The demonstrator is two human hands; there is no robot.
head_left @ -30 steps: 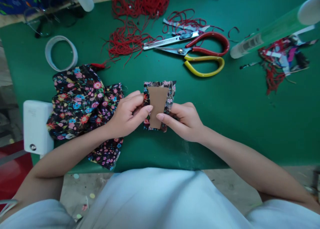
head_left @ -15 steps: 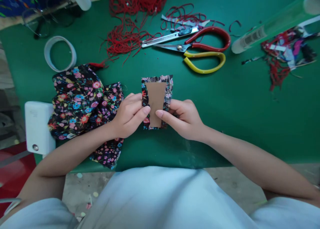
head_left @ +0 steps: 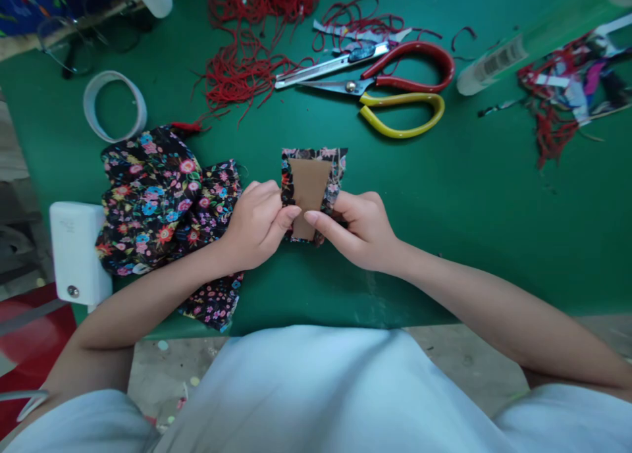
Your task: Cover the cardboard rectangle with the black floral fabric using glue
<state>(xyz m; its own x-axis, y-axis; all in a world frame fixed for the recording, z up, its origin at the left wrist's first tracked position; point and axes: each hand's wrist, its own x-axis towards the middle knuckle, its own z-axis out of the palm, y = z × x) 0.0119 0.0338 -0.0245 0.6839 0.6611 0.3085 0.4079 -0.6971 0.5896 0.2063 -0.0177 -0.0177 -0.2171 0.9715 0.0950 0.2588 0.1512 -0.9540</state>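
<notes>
Between my hands is a tapered piece of brown cardboard (head_left: 311, 186), wider at the top, lying against a small piece of black floral fabric (head_left: 340, 160) that shows around its edges. My left hand (head_left: 259, 222) grips the left edge, thumb on the card and fingers curled out of sight behind. On the right edge my right hand (head_left: 363, 228) pinches the same way, its thumb tip almost meeting the left one. Left of my left hand lies a bunched floral cloth (head_left: 153, 203) in the same print, with my left forearm over its lower part.
Scissors (head_left: 402, 101) with red and yellow handles lie beyond my hands, touching a utility knife (head_left: 330, 66). Red cords (head_left: 247, 71) are heaped behind. At left are a tape roll (head_left: 89, 107) and a white box-shaped device (head_left: 79, 252); at right, a green tube (head_left: 533, 41) and scraps (head_left: 563, 104).
My thumbs have drawn closer together on the cardboard. The fabric and card tilted slightly and came back, still in both hands. The whole view has shifted a little.
</notes>
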